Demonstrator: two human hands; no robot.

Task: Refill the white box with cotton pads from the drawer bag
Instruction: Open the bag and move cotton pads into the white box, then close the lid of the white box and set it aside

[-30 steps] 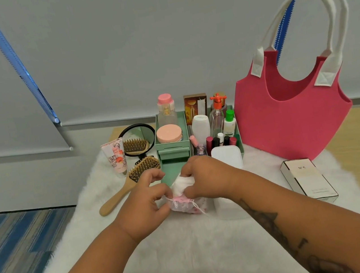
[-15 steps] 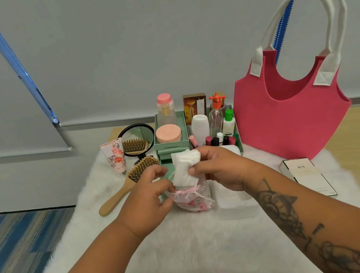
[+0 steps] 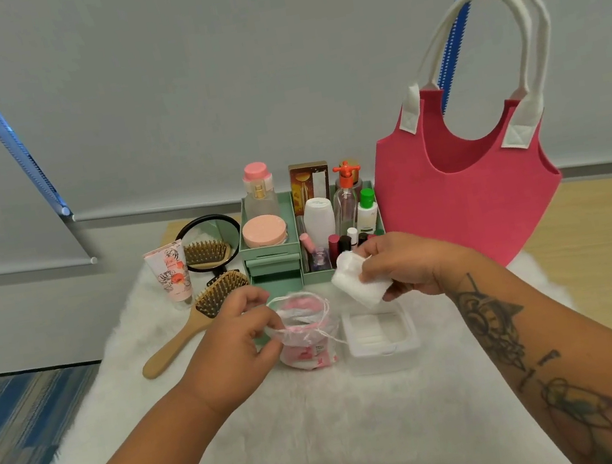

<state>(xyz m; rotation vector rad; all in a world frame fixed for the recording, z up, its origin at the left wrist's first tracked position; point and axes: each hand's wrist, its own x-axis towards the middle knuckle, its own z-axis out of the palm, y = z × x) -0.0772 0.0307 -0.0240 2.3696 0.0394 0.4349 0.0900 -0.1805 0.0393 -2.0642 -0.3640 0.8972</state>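
Observation:
A clear drawstring bag (image 3: pixel 304 332) with pink print stands open on the white fur rug. My left hand (image 3: pixel 230 348) pinches its rim on the left side. My right hand (image 3: pixel 402 264) grips a stack of white cotton pads (image 3: pixel 356 284), held tilted just above the far edge of the white box (image 3: pixel 380 334). The box lies open to the right of the bag, with white pads showing inside it.
Behind stands a green organizer (image 3: pixel 286 267) full of bottles and lipsticks, its small drawer facing me. A wooden hairbrush (image 3: pixel 198 321), a round mirror (image 3: pixel 212 242) and a tube (image 3: pixel 170 271) lie to the left. A pink tote bag (image 3: pixel 465 182) stands at the right.
My right hand has pulled the stack of pads out of the bag and carried it right, over the white box. My left hand stays on the bag's rim.

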